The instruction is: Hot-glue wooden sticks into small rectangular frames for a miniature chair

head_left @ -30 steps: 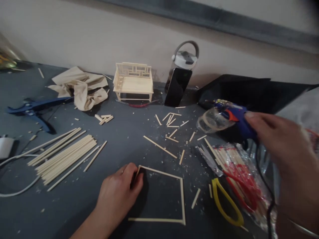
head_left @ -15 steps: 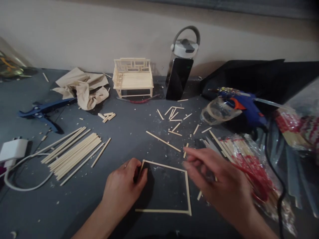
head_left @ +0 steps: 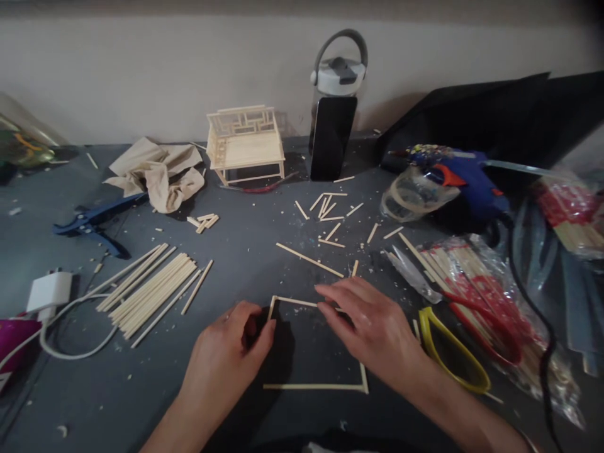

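Observation:
A frame of thin wooden sticks (head_left: pixel 311 386) lies flat in front of me, with one stick along the near side and others along the back and right. My left hand (head_left: pixel 231 349) is at its back left corner, thumb and fingers closed on the short left stick, whose lower part is hidden. Over the back right part hovers my right hand (head_left: pixel 372 324), finger and thumb apart near the back stick (head_left: pixel 295 302); it covers the right corner. Beyond the frame lies a loose long stick (head_left: pixel 309 260), with a short stick (head_left: pixel 355 268) by the right knuckles.
Left are a bundle of sticks (head_left: pixel 153 292), blue cutters (head_left: pixel 94 223) and a white charger (head_left: pixel 50 292). A miniature wooden bench (head_left: pixel 245 151), phone (head_left: pixel 333 138) and bottle (head_left: pixel 340 78) stand behind. Right are a blue glue gun (head_left: pixel 476 182), scissors (head_left: pixel 453 352) and bagged sticks (head_left: pixel 476 283).
My right hand has moved left from the right corner to above the back stick, uncovering the scissors' yellow handle. My left hand keeps its hold. The view has shifted slightly.

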Tool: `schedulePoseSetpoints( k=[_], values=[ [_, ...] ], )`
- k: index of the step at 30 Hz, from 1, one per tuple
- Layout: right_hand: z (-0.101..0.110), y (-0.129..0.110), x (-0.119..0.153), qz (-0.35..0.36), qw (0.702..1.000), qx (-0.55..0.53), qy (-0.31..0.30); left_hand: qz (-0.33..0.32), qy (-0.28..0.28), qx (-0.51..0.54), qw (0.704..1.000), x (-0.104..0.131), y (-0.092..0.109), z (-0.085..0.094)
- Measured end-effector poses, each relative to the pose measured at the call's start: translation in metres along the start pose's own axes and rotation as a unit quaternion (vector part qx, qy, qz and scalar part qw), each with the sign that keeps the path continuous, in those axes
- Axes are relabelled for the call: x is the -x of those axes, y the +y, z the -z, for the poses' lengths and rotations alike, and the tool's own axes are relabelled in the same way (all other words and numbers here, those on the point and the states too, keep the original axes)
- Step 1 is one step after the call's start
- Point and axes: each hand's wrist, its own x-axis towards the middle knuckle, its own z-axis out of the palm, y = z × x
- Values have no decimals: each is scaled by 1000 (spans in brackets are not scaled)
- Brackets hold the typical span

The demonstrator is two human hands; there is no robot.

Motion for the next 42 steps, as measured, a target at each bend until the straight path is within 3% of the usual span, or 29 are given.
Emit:
schedulePoseSetpoints(
  k=[12,19,28,35,42],
  values=[
    [-16,7,1,37,995,76,-55,4,7,72,997,-27,-7,20],
    [-19,9,-1,51,992,91,-68,-12,-23,112,993,-43,-11,18],
    [-16,6,-3,51,996,64,-39,2,-59,177,982,-36,-20,15],
    [-13,2,-2,56,997,51,-12,-5,-149,244,958,-30,-11,19],
    [-13,2,0,55,997,54,4,15,-170,245,954,-29,-11,17]
  ],
)
